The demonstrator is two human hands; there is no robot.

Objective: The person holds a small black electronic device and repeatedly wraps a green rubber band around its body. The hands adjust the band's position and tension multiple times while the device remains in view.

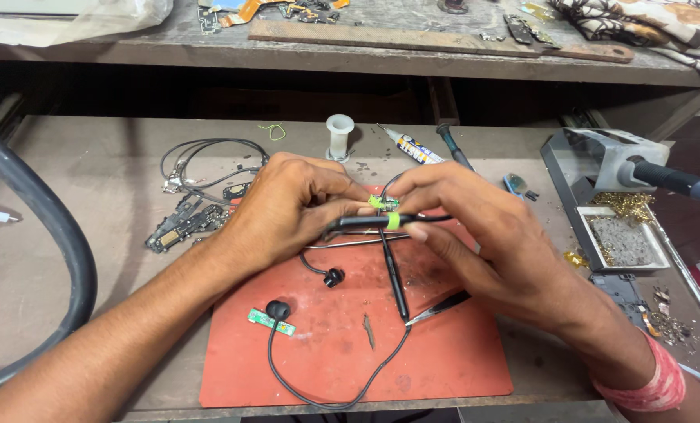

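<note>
Both hands meet above an orange work mat [444, 368]. My left hand [287, 207] and my right hand [475, 227] together pinch a black neckband earphone stalk with a green band [381, 222] and a tiny green circuit board [381, 203] at its top. The black earphone cable [318, 395] loops down over the mat, with two black earbuds [333, 276] [278, 309] lying on it. Metal tweezers [437, 307] lie under my right hand, and a thin metal rod [350, 242] lies beneath the fingers.
A small green board [264, 319] rests beside one earbud. Left of the mat lie phone parts [181, 223] and coiled cables [209, 160]. A white spool [340, 135], glue tube [409, 146], soldering stand [608, 196] with brass wool, and a thick black hose [44, 227] surround it.
</note>
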